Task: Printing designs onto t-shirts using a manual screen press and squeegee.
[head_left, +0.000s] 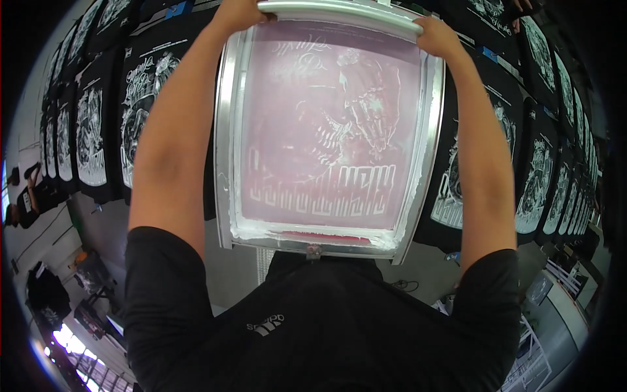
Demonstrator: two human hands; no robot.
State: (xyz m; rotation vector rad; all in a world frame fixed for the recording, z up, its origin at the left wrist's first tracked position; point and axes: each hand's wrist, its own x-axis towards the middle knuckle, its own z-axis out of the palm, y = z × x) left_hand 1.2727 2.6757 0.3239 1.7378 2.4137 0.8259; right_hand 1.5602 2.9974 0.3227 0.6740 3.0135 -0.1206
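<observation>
Screen-printing frame (226, 144), pink-meshed and smeared white along its edges, sits between your left hand (240, 14) and right hand (440, 38) and back toward your body. Both hands are closed, curled around opposite ends of a long pale bar (339, 10). Outward of each, black fabric pieces (83, 166) with white prints lie in rows

Moderate, fairly even light covers the middle, with pale glints along the aluminium screen-printing frame (225, 130) and the squeegee bar (339, 10), and a soft sheen on the pink mesh (287, 124). Windows (68, 340) at lower left burn out to white-violet. The worn black T-shirt (366, 326) swallows detail. Fisheye distortion bends the printed shirts (90, 130) toward a black rim, where small details soften.
</observation>
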